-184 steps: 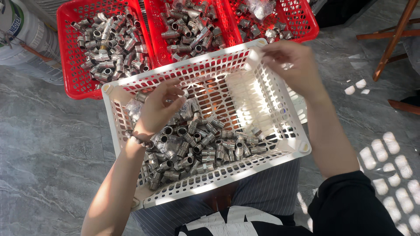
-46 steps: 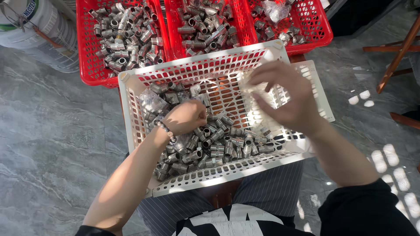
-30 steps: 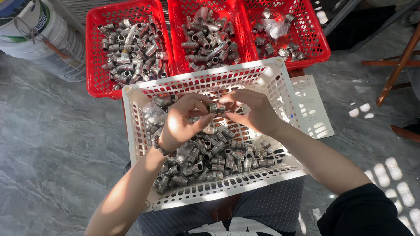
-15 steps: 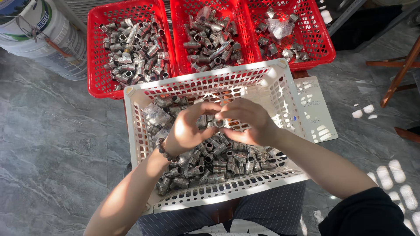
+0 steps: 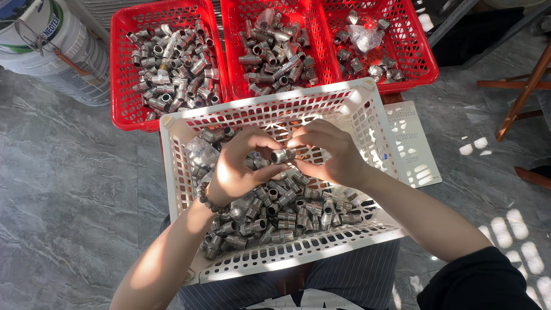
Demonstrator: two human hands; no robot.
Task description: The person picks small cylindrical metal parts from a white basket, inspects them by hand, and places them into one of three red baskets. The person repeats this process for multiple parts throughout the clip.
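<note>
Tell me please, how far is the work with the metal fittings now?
Done: three red baskets beyond already hold metal fittings, the right one fewest. In hand: the left hand and the right hand together hold one small fitting over the white basket. Left: a big heap of loose fittings lies in the white basket, so much seems to remain.

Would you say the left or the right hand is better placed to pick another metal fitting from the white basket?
Probably the left hand: it lies closest to the heaped fittings, though both hands hold one fitting.
</note>
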